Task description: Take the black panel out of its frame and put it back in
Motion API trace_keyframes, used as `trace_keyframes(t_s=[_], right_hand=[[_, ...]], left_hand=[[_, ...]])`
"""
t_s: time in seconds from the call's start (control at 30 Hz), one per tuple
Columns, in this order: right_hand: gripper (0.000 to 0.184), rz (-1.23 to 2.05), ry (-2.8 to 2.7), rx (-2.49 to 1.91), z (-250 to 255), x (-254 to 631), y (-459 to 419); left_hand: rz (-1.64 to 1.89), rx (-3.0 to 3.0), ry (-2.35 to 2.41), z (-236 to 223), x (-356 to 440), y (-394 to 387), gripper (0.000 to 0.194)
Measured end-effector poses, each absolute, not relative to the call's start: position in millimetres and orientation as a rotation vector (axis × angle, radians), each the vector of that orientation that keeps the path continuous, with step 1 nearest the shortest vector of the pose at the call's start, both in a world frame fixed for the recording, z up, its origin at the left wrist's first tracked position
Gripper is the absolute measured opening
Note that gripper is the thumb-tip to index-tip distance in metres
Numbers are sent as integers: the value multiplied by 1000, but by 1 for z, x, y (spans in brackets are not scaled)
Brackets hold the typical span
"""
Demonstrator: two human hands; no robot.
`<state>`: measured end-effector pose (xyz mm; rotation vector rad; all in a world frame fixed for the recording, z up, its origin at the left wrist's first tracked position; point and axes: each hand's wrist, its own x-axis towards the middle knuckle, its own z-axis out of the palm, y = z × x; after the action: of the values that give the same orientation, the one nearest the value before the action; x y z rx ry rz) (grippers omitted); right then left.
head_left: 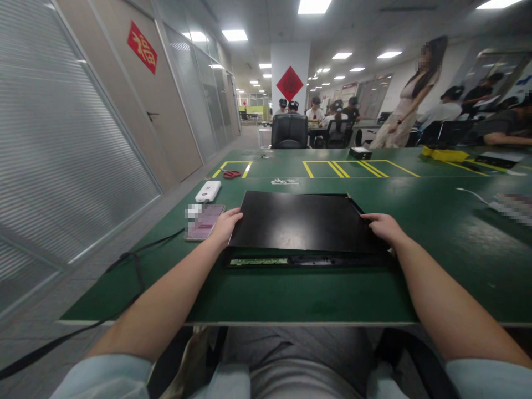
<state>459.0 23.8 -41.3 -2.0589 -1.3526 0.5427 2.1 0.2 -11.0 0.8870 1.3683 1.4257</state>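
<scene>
A flat black display panel [299,221] lies slightly askew over a black frame [341,260], in the middle of the green table. My left hand [226,226] grips the panel's left edge, thumb on top. At the right side my right hand [384,228] is closed at the panel's edge, beside the frame's raised rim; its lower fingers are hidden. Along the near side of the frame a green circuit board strip [258,261] shows below the panel.
Left of the panel lie a phone [205,221], a white power bank [208,191] and red-handled scissors [231,174]. Small white pieces [285,181] lie beyond it. A yellow tray [446,154] and a white cable [474,194] are at right. Several people sit farther back; one person stands.
</scene>
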Motion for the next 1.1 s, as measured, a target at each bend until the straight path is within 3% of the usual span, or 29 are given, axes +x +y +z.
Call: trace_keyframes(t_s=[0.63,0.9,1.1], right_hand=[[59,577,-1364,-2039,-50,466,29],[57,558,-1359,-2045,-46,462,25],[55,520,-1358,-2035,-43,459,24]], left_hand=[[1360,919,1430,-10,2,1,10],[1302,985,1392,-15,-1,1,21],[1310,1003,1375,-19,-1,2,18]])
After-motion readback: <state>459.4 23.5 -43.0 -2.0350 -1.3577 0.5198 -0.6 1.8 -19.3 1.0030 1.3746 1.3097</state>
